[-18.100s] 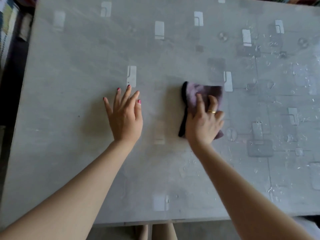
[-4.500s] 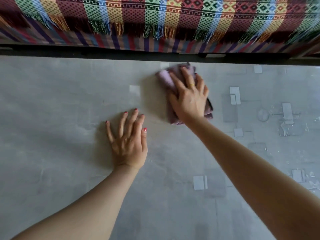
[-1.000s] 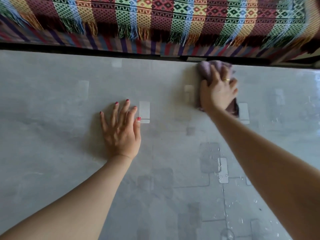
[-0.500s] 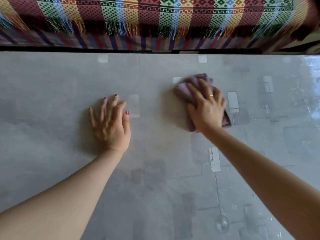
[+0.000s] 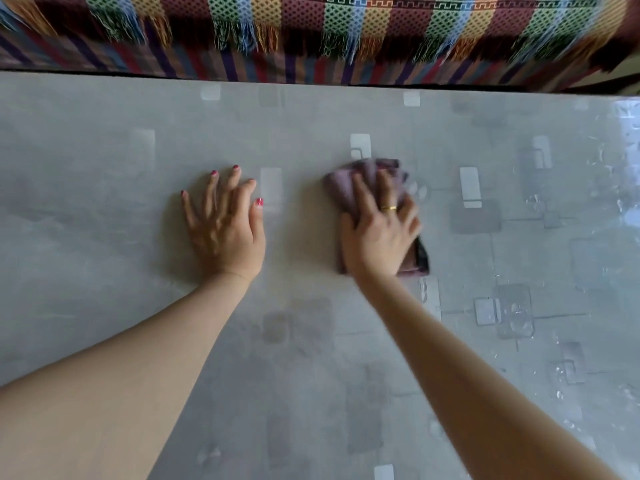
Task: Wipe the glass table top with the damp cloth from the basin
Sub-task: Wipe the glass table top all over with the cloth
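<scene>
Right hand (image 5: 379, 233) presses flat on purple cloth (image 5: 349, 185) on glass table top (image 5: 104, 237); left hand (image 5: 225, 230) at 9 o'clock, fingers spread, holding nothing.

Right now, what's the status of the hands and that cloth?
Left hand flat on the glass table top. Right hand pressing the purple cloth to the glass. Nothing in the way.

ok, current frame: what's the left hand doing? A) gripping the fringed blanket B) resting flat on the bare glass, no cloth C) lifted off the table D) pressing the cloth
B: the left hand lies flat with fingers spread on the glass table top, while the cloth sits under the right hand.
</scene>
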